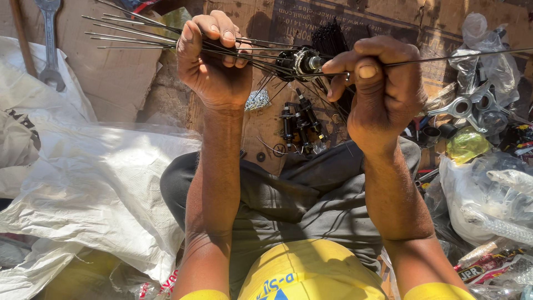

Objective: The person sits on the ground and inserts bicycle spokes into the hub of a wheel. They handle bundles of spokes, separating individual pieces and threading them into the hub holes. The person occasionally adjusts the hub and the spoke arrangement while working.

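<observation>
Two hands work at a small black bicycle hub (300, 61), held up in front of the seated person's knees. Left of the hub, the left hand (214, 61) is closed tight around a bundle of thin steel spokes (133, 33) that run from the hub flange and fan out past the knuckles. Right of the hub, the right hand (380, 89) pinches a single spoke (461, 56) between thumb and forefinger, its inner end at the hub and its long end pointing away to the right. Judging by this, the lacing looks partly done: a good many spokes already sit in the hub, one is being handled now, and no rim is anywhere in view, so much seems left. Below the hub, on the cardboard (111, 78), lie several more black hubs (300, 125) and a small heap of silvery nipples (257, 100). Behind the hub stands a dark bunch of loose spokes (330, 36). Far left of the hub lies a spanner (50, 44), with white sacking (83, 178) below it; to the hub's right sit shiny ring spanners (469, 105) among plastic bags (488, 189).
</observation>
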